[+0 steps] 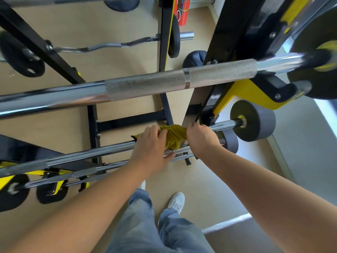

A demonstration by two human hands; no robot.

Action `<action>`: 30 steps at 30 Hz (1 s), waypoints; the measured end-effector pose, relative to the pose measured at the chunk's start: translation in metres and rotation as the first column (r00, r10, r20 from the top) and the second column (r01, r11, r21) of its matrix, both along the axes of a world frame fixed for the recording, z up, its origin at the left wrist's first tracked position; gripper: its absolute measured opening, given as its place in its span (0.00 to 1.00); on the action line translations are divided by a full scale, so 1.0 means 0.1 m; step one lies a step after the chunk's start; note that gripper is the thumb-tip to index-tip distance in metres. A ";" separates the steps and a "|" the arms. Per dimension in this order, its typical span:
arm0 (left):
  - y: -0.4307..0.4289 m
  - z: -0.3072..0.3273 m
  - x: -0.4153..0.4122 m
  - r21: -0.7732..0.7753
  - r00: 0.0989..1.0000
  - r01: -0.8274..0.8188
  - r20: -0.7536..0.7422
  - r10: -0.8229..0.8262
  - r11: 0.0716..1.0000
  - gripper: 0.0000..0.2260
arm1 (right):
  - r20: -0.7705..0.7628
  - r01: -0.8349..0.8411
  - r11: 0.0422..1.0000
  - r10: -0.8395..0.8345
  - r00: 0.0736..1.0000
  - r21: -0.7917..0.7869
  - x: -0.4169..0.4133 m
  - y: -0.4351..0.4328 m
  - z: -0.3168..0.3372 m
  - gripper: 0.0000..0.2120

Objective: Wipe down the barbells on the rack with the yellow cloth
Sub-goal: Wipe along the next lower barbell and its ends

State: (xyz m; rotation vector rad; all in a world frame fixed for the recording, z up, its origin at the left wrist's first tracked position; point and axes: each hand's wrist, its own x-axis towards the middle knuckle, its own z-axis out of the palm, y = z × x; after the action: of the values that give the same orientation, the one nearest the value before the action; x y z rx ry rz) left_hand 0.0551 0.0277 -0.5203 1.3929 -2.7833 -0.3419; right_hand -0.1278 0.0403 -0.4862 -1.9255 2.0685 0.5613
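Floor [209, 189]: tan, smooth | 4 o'clock: grey floor section [300, 161], white border strip [228, 223] | 12 o'clock: red canister [183, 13] | 3 o'clock: bright glare [326, 110] on grey.

The yellow cloth [175, 136] is mustard-coloured, bunched and draped over a thin chrome barbell [82, 156] low on the black-and-yellow rack [228, 30]. That bar runs nearly level and ends on the right in a grey plate [253, 121]. Above it, a thicker barbell with a knurled middle [164, 83] lies across the rack. A wavy curl bar [102, 45] rests farther back.
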 end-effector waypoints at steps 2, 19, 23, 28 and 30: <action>0.12 -0.10 -0.13 -0.059 0.976 0.000 0.218 0.013 0.998 0.35 | -0.006 -0.017 1.000 0.017 1.000 -0.001 0.01 0.01 0.00 0.17; -0.55 0.03 -0.39 0.443 0.966 0.029 0.218 -0.139 0.896 0.10 | -0.072 -0.132 0.991 0.130 0.989 -0.023 -0.02 0.03 -0.03 0.18; 0.15 -0.18 -0.37 -0.082 0.973 -0.108 0.195 0.123 0.991 0.15 | -0.068 -0.135 0.990 0.131 0.989 -0.047 -0.03 0.03 -0.04 0.13; -0.13 -0.12 -0.49 0.031 0.951 -0.104 0.294 0.091 0.994 0.08 | -0.051 -0.139 0.988 0.135 0.989 -0.074 -0.03 0.03 -0.10 0.14; -0.27 -0.04 -0.50 0.129 0.954 -0.109 0.292 0.067 0.986 0.04 | -0.063 -0.123 0.989 0.118 0.991 -0.086 -0.02 0.03 -0.12 0.15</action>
State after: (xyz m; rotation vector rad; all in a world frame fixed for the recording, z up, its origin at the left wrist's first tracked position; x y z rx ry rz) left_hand 0.0055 0.0009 -0.5241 1.7227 -2.9587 -0.3735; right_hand -0.1296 0.0434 -0.4981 -2.1204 2.0553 0.5657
